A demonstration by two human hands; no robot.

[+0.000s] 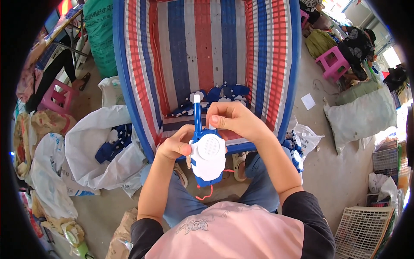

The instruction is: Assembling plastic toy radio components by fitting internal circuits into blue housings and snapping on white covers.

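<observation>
A blue and white toy walkie-talkie (212, 162) is held upright over my lap, its round speaker grille facing up. From its top left rises a blue antenna with a white tip (197, 114). My left hand (174, 144) grips the toy's left side, thumb on the white edge. My right hand (233, 118) is closed in a pinch at the toy's top right, on a small white part (212, 126) mostly hidden by the fingers. A thin red cord (206, 194) hangs from the lower end.
Ahead stands a large blue-framed bin (295, 77) lined with striped cloth, with several blue and white pieces (220, 93) inside. An opened white sack (92, 142) on the left holds similar pieces. Pink stools (334, 62), filled sacks (362, 114) and other people are around.
</observation>
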